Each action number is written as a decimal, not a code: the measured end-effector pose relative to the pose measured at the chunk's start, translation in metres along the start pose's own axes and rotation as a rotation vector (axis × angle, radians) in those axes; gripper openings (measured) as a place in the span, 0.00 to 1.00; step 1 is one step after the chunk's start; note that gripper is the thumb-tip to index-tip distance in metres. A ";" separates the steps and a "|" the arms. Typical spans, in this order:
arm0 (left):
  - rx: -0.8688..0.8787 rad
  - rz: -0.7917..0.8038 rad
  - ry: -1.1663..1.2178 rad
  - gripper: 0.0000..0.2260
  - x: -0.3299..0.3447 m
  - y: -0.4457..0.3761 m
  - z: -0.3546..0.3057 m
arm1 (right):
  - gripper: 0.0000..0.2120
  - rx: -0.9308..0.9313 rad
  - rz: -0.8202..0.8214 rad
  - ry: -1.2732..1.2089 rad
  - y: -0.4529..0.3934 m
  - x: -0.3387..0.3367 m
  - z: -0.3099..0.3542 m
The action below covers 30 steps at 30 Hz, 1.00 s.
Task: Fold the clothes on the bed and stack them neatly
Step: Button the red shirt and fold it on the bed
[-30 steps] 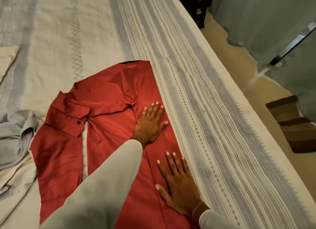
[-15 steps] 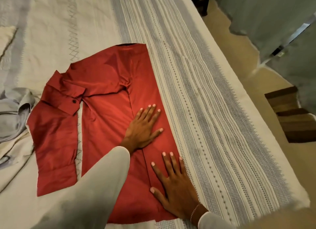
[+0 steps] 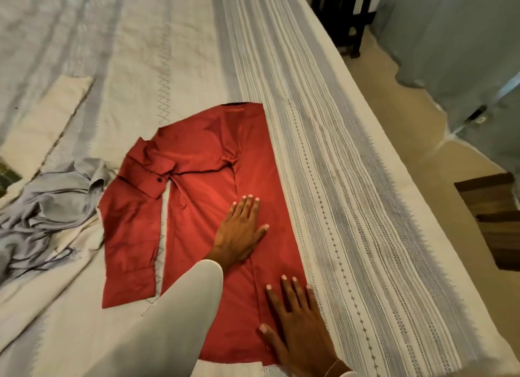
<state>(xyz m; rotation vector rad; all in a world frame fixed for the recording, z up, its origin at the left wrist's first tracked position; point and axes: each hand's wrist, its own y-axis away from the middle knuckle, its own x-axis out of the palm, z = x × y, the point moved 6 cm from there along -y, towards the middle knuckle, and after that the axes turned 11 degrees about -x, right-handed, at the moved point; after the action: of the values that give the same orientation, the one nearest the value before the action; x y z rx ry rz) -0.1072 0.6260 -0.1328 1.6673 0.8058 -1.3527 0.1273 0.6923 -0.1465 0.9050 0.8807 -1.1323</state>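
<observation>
A: Where was the satiny red button-up shirt [image 3: 202,216] in the head view?

B: Spread on the bed [image 3: 351,179] with its striped cream-and-grey cover, near the right edge. Both hands lay flat, fingers straight: the left hand [image 3: 239,233] mid-body, the right hand [image 3: 298,317] near the hem, holding nothing.

A: The step?

B: Smoothing, I'd judge; next, 1 sleeve needed folding inward.

A: Room?

B: Open cover beyond the collar; a crumpled grey garment [image 3: 53,205] sat just beside the left sleeve.

One red shirt [image 3: 197,196], one grey garment [image 3: 53,205]
</observation>
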 end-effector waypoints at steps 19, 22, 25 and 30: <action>-1.028 0.001 0.595 0.20 -0.072 -0.050 0.298 | 0.14 -0.140 -0.085 -0.157 -0.338 -0.088 0.047; -1.196 -0.066 0.803 0.26 -0.059 -0.062 0.316 | 0.14 -0.192 -0.082 -0.202 -0.388 -0.082 0.070; -1.400 -0.168 1.016 0.31 -0.037 -0.063 0.335 | 0.22 -0.244 -0.067 -0.227 -0.430 -0.067 0.092; -1.404 -0.213 1.363 0.12 -0.032 -0.063 0.340 | 0.48 -0.323 -0.077 0.005 -0.463 -0.064 0.129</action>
<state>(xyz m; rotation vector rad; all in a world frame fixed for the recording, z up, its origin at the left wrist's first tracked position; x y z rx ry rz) -0.3215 0.3532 -0.1425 1.0264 2.0190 0.6047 -0.3212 0.5138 -0.1040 0.6127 1.0743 -1.0163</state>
